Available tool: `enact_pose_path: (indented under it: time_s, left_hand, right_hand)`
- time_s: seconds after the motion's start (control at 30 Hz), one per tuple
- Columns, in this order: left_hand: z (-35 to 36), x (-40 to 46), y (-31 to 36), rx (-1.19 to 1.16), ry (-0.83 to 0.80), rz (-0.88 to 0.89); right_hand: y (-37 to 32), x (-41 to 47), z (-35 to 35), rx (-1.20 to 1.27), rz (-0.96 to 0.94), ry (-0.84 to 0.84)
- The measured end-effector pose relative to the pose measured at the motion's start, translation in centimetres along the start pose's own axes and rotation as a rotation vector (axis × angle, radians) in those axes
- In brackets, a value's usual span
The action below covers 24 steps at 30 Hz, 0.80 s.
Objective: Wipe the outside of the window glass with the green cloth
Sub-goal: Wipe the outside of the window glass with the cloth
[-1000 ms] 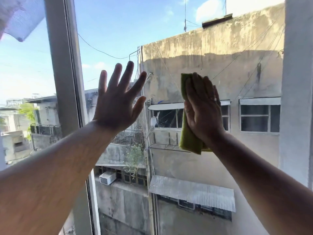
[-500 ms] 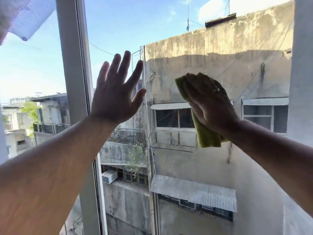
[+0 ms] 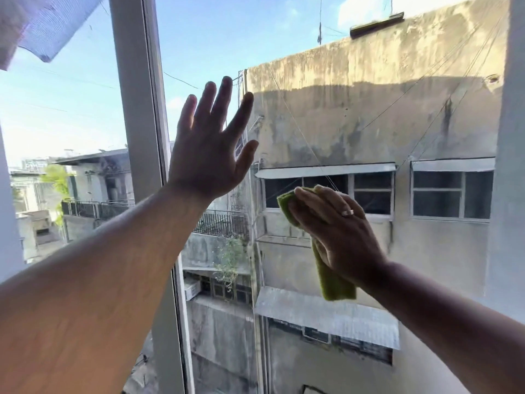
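Note:
The window glass (image 3: 369,115) fills the middle and right of the view. My right hand (image 3: 338,231) presses the green cloth (image 3: 333,282) flat against the pane, a ring on one finger; the cloth's lower end hangs below my palm and its upper corner shows past my fingertips. My left hand (image 3: 210,146) lies flat on the glass to the left, fingers spread, holding nothing, just right of the white window frame post (image 3: 136,109).
A second white frame edge (image 3: 508,194) runs down the far right. A pale mesh fabric (image 3: 42,27) hangs at the top left. Beyond the glass stand a stained concrete building, balconies and overhead wires, with a long drop below.
My right hand has slid the green cloth downward and slightly left on the glass, tilting over. My left hand stays spread on the pane. The view has shifted a little to the left.

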<state>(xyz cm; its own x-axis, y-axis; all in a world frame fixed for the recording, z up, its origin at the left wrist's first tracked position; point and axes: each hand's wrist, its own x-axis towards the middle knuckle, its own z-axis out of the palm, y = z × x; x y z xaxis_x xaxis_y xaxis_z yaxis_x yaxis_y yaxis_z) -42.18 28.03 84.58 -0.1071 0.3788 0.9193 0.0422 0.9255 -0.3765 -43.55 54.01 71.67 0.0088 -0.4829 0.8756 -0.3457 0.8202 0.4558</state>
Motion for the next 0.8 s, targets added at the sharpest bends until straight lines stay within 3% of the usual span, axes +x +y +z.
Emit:
enact_pose_path:
  time_s: [0.07, 0.17, 0.23, 0.4, 0.5, 0.57, 0.63, 0.7, 0.73, 0.8]
  left_hand:
    - [-0.1, 0.0, 0.0, -0.006, -0.001, 0.003]
    - [-0.3, 0.0, -0.3, -0.015, -0.013, -0.001]
    - [-0.3, 0.0, -0.3, -0.02, -0.017, -0.002]
    - [-0.1, 0.2, -0.3, -0.032, -0.004, 0.002]
    - [0.0, 0.2, -0.4, -0.027, 0.003, 0.005]
    - [0.0, 0.2, -0.5, -0.026, 0.006, 0.007]
    - [-0.1, 0.2, -0.7, -0.03, 0.003, 0.007]
    - [-0.2, 0.2, -0.7, -0.039, -0.005, 0.006]
    - [-0.2, 0.2, -0.7, -0.041, -0.004, 0.006]
    - [-0.2, 0.2, -0.5, -0.039, -0.002, 0.008]
  right_hand:
    - [-3.5, 0.5, 1.1, 0.045, 0.03, 0.028]
    - [-6.4, -2.4, 1.8, 0.017, -0.36, -0.119]
    - [-4.2, -2.9, 1.2, -0.046, -0.428, -0.138]
    - [2.9, 1.7, -1.4, -0.095, 0.176, 0.052]
    - [0.5, 5.0, -0.6, -0.074, 0.444, 0.143]
    - [-2.8, 4.9, 0.8, -0.038, 0.291, 0.069]
    - [-4.4, 2.3, 1.5, -0.057, -0.143, -0.072]
    - [-1.3, 0.0, 0.5, -0.116, -0.399, -0.157]
    - [0.9, -0.4, -0.2, -0.137, -0.391, -0.141]
    - [5.7, -0.2, -1.8, -0.134, -0.167, -0.093]
